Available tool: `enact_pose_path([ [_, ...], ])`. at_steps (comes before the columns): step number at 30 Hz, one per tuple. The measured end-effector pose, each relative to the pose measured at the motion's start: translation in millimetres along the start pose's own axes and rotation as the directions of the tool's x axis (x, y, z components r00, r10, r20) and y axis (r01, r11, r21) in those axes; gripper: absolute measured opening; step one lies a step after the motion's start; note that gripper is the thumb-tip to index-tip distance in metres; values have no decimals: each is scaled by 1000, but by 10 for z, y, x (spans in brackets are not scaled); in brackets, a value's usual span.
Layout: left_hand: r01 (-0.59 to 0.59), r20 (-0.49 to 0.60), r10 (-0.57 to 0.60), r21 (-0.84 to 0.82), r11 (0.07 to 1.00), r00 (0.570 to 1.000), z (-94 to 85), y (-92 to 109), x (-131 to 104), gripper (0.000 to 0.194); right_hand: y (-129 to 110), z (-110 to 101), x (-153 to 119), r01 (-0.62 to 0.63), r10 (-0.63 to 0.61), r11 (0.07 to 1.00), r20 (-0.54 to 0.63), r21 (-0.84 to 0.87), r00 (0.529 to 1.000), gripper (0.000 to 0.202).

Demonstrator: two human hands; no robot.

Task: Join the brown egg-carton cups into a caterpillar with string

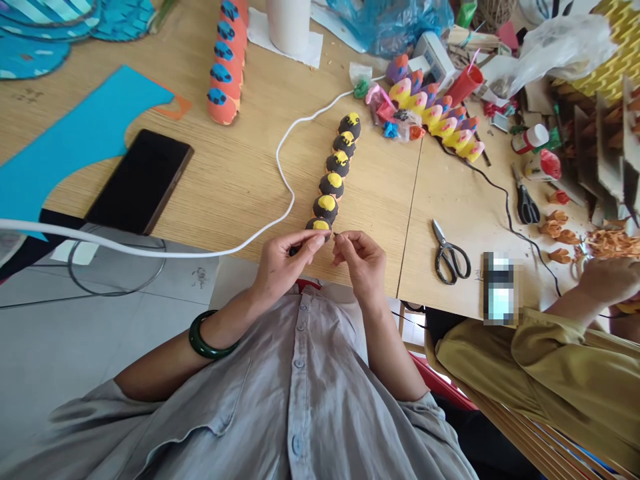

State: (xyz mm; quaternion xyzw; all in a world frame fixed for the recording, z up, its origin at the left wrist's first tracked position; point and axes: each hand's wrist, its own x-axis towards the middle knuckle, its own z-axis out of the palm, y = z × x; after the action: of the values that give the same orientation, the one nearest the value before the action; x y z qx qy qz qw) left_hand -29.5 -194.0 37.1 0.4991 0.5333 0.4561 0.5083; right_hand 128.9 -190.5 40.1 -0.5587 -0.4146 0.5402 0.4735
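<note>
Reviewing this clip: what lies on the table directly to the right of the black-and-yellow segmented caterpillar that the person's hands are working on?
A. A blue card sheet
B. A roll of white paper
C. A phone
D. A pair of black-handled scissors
D: the black-handled scissors lie right of the black-and-yellow caterpillar, whose near end the left hand and right hand pinch.

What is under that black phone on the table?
The black phone lies flat on the wooden table. Its left edge seems to rest on the blue paper sheet. Whatever else might be beneath it is covered by the phone itself.
</note>
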Motion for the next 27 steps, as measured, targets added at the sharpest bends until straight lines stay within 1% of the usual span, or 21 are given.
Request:
enact_pose_path([
  [2, -10, -14, 10, -6, 1000, 1000, -35, -37, 46, 33, 5, -58, 135, 13, -14, 999, -27, -30, 1000, 37],
  [5, -61, -54, 63, 29, 998, 997, -83, -107, 156, 29, 7, -127, 359, 28, -29, 999, -39, -18, 999, 37],
  [9, -131, -101, 141, 99, 986, 985, -104, -150, 330, 30, 12, -157, 605, 13, -13, 1000, 46, 8, 999, 38],
  [14, -152, -83, 166, 157, 976, 983, -90, -169, 475, 35, 21, -167, 852, 15, -16, 1000, 84, 8, 996, 41],
  [21, -208, -63, 229, 233, 950, 971, -104, -283, 504, 33, 4, -159, 1080, 44, -39, 998, 133, -34, 990, 44],
  [24, -213, -65, 234, 232, 949, 970, -100, -303, 498, 33, -8, -166, 1139, 39, -31, 998, 152, -52, 988, 44],
  [27, -218, -64, 237, 217, 951, 970, -89, -314, 499, 34, -26, -182, 1190, 26, -15, 998, 196, -54, 981, 44],
])
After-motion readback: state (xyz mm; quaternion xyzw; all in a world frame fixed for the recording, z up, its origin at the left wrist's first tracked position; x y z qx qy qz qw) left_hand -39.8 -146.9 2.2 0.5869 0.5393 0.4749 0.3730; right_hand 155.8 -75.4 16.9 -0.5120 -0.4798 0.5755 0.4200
